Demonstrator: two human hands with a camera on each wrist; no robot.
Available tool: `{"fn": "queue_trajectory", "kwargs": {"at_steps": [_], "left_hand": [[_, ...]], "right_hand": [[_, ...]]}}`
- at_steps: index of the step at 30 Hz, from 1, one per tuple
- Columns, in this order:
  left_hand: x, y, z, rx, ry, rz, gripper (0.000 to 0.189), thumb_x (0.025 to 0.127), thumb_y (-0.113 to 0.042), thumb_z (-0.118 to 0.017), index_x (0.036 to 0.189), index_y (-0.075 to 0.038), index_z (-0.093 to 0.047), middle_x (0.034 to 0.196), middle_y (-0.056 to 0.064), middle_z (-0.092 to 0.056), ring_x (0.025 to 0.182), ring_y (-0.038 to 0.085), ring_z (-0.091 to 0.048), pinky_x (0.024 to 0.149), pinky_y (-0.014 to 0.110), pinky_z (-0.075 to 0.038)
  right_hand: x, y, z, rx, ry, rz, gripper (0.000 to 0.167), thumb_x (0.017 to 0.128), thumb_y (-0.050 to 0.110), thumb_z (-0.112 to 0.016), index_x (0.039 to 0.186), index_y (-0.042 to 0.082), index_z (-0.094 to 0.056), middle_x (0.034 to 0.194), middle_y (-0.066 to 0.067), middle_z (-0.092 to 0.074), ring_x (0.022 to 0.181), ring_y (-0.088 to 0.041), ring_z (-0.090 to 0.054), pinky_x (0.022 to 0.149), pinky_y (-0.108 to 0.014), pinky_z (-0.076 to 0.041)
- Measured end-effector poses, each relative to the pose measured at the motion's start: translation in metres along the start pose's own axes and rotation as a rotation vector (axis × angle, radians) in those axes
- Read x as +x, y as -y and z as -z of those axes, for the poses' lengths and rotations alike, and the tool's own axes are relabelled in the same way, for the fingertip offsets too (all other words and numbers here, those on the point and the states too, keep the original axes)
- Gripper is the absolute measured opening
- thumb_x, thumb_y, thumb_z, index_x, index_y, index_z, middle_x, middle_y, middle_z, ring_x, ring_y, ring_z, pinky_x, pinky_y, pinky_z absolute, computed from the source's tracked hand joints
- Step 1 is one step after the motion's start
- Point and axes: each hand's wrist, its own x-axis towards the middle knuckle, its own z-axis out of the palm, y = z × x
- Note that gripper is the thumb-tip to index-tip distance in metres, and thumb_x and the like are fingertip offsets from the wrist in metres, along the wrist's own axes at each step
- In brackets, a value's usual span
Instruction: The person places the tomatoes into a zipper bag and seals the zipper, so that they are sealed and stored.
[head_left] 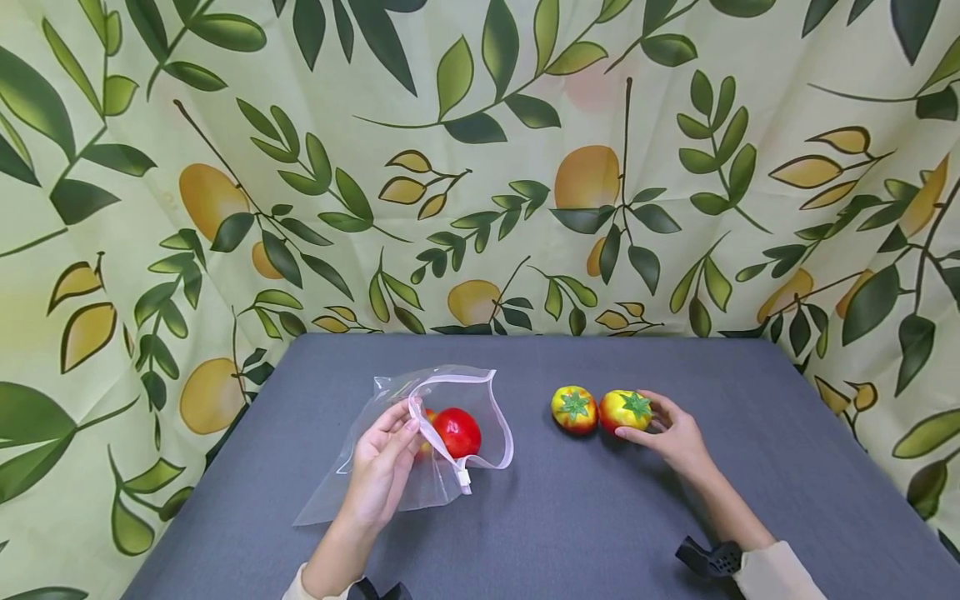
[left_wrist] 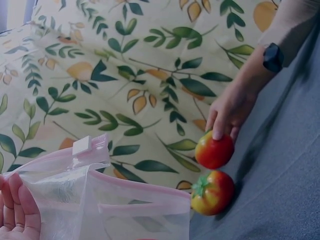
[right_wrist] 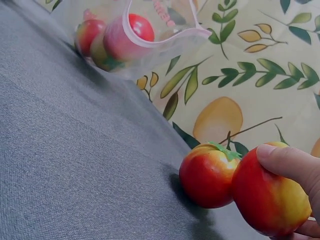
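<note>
My left hand [head_left: 384, 461] pinches the edge of a clear zip bag [head_left: 345, 492] with a pale pink rim, holding its mouth open. Inside that bag a red tomato [head_left: 457, 432] shows through the opening, with more fruit partly hidden behind the film. On the right, my right hand [head_left: 678, 437] grips a red and yellow tomato [head_left: 626, 410] with a green star-shaped top, thumb on one side and fingers on the other. A second such tomato [head_left: 574, 409] sits on the table just left of it, close against it in the right wrist view [right_wrist: 210, 175].
Everything stands on a grey cloth-covered table [head_left: 570, 525]. Behind it hangs a leaf-and-fruit patterned curtain [head_left: 480, 208]. A white slider [head_left: 464, 480] sits on the bag's rim, and a black strap device [head_left: 708, 557] is on the right wrist.
</note>
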Motion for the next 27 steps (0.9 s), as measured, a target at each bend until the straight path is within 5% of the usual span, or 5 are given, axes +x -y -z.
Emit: {"fn": "queue_trajectory", "kwargs": {"at_steps": [9,13,17,20,27], "left_hand": [[0.000,0.000,0.000,0.000,-0.001,0.004,0.031,0.097,0.000,-0.044,0.115,-0.020,-0.060,0.108,-0.013,-0.064,0.097,0.000,-0.061,0.091,0.015,-0.053],[0.000,0.000,0.000,-0.010,0.000,0.005,0.030,0.097,0.000,-0.044,0.115,-0.019,-0.059,0.108,-0.012,-0.064,0.097,0.001,-0.061,0.091,0.015,-0.053],[0.000,0.001,0.001,-0.020,0.008,-0.004,0.030,0.097,0.001,-0.043,0.116,-0.017,-0.059,0.107,-0.012,-0.064,0.096,0.001,-0.061,0.091,0.015,-0.053],[0.000,0.001,0.001,-0.024,0.016,-0.012,0.030,0.097,0.001,-0.043,0.116,-0.017,-0.059,0.107,-0.012,-0.064,0.096,0.002,-0.061,0.091,0.014,-0.053],[0.000,0.001,0.001,-0.023,0.015,-0.014,0.030,0.097,0.001,-0.043,0.117,-0.016,-0.059,0.107,-0.012,-0.064,0.095,0.001,-0.061,0.091,0.015,-0.053]], "right_hand": [[-0.001,0.004,0.000,-0.016,-0.002,0.015,0.076,0.078,0.030,-0.080,0.139,0.002,-0.044,0.131,-0.022,-0.056,0.114,-0.022,-0.057,0.086,0.000,-0.042],[-0.003,0.006,-0.001,-0.008,0.001,0.032,0.076,0.078,0.029,-0.079,0.139,0.001,-0.044,0.131,-0.022,-0.055,0.116,-0.024,-0.056,0.090,-0.005,-0.046],[-0.004,0.009,-0.003,0.006,0.000,0.047,0.075,0.078,0.027,-0.080,0.139,0.002,-0.045,0.130,-0.022,-0.056,0.104,0.004,-0.053,0.094,-0.010,-0.048],[-0.005,0.011,-0.005,0.023,-0.003,0.070,0.075,0.077,0.024,-0.081,0.138,0.001,-0.045,0.129,-0.023,-0.056,0.094,0.018,-0.045,0.099,-0.026,-0.051],[-0.006,0.017,-0.008,0.046,0.009,0.083,0.075,0.076,0.022,-0.081,0.139,0.000,-0.045,0.130,-0.024,-0.056,0.091,0.023,-0.042,0.103,-0.045,-0.047]]}}
